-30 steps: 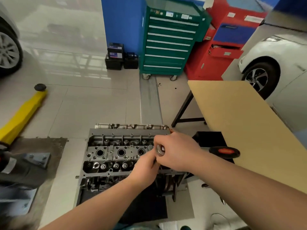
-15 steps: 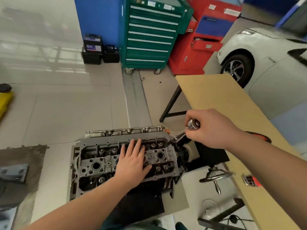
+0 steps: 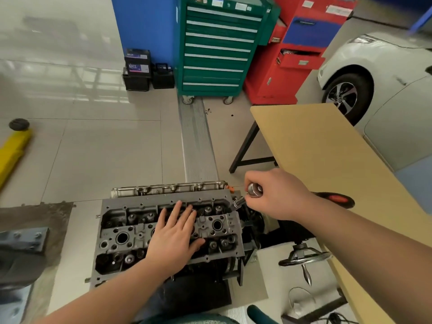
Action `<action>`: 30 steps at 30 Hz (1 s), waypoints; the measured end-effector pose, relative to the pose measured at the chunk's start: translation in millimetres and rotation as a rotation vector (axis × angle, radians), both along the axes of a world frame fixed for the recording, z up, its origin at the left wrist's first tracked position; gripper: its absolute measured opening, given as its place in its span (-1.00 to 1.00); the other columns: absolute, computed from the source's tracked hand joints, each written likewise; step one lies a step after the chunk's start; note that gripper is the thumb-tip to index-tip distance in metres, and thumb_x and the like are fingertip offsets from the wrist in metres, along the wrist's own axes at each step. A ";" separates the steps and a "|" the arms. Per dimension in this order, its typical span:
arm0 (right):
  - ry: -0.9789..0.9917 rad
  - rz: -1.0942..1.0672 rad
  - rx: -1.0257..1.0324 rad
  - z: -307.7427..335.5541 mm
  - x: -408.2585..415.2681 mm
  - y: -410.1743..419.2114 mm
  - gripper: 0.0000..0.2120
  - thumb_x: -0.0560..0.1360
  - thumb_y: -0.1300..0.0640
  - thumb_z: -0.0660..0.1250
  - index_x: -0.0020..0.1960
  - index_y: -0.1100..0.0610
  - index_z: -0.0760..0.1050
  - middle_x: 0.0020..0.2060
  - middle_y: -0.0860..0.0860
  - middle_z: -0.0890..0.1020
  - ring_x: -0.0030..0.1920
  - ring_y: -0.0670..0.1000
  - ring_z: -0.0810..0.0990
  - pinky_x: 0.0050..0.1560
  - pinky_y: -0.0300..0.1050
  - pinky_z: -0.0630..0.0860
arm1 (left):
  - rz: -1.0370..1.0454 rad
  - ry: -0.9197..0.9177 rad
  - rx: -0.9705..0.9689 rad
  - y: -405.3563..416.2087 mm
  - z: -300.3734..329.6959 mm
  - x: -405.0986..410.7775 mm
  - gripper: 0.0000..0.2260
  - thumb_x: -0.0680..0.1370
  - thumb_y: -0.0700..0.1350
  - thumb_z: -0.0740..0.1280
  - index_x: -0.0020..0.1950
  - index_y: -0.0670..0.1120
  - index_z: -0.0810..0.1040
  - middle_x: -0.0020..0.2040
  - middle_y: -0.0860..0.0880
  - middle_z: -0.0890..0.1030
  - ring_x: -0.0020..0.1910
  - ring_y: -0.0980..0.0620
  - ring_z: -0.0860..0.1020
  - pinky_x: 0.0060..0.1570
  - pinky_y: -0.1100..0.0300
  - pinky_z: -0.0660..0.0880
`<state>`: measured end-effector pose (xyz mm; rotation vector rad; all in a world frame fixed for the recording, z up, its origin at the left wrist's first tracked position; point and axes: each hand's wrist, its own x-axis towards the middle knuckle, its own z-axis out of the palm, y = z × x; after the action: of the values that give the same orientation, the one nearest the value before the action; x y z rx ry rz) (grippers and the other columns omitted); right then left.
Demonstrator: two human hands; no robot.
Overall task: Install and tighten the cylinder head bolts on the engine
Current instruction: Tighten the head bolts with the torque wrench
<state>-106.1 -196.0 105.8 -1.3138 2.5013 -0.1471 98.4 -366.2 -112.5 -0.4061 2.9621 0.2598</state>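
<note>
**Bracing the cylinder head while a ratchet meets its right end**

Resting flat in the lower middle of the frame, the left hand (image 3: 174, 235) lies palm down on the cylinder head (image 3: 168, 232), fingers straight and slightly spread, thumb out to the right. It holds nothing; it only presses on the grey casting. The head sits on the engine on a stand, with valve springs along its upper row and round bores across its middle.

Just right of the head's upper right corner, the right hand (image 3: 278, 195) curls its fingers around the top of a chrome ratchet tool (image 3: 253, 191). The tool's shaft slants down and left, with a socket (image 3: 239, 203) at its tip near the head's right edge. Whether the socket is seated on a bolt cannot be told.

A tan table (image 3: 322, 155) on black legs fills the right of the frame; a dark tool with an orange patch (image 3: 336, 199) lies on it beyond the right wrist. A stand handwheel (image 3: 304, 259) shows at lower right. A green drawer cabinet (image 3: 219, 45) and a red cabinet (image 3: 297, 54) stand at the top, a white car (image 3: 374, 66) at upper right, and a yellow lift arm (image 3: 12, 148) at the left edge.
</note>
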 end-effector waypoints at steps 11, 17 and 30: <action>0.105 0.539 0.194 20.8 -34.7 -33.4 -0.88 0.50 -0.07 0.35 0.00 -0.20 0.44 -0.20 -0.19 0.56 -0.15 -0.13 0.51 -0.22 -0.08 0.50 | 0.020 -0.029 -0.021 0.3 -2.6 0.2 -0.18 0.60 0.50 -0.26 0.72 0.03 -0.03 0.71 0.08 -0.07 0.66 -0.03 -0.38 0.64 -0.20 -0.23; 0.121 0.555 0.205 16.7 -46.0 -34.4 -0.88 0.52 -0.04 0.36 0.00 -0.19 0.44 -0.18 -0.18 0.57 -0.14 -0.08 0.54 -0.29 -0.11 0.42 | 0.018 -0.017 -0.029 -0.6 -2.9 0.7 -0.18 0.60 0.50 -0.25 0.72 0.03 -0.01 0.71 0.09 -0.05 0.66 -0.02 -0.36 0.61 -0.15 -0.30; 0.311 0.455 0.060 -3.0 -19.7 -22.0 -0.74 0.53 -0.19 0.25 0.13 -0.11 0.32 -0.23 -0.11 0.54 -0.24 0.07 0.50 -0.28 -0.03 0.34 | 0.212 0.312 1.051 64.5 114.2 -83.4 -0.53 0.45 0.24 0.42 0.34 0.40 0.41 0.24 0.45 0.57 0.24 0.46 0.51 0.20 0.26 0.49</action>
<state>-125.8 -218.0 102.8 -1.9621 2.3354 0.2507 14.9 -301.7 1.6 -0.5309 2.5228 1.8901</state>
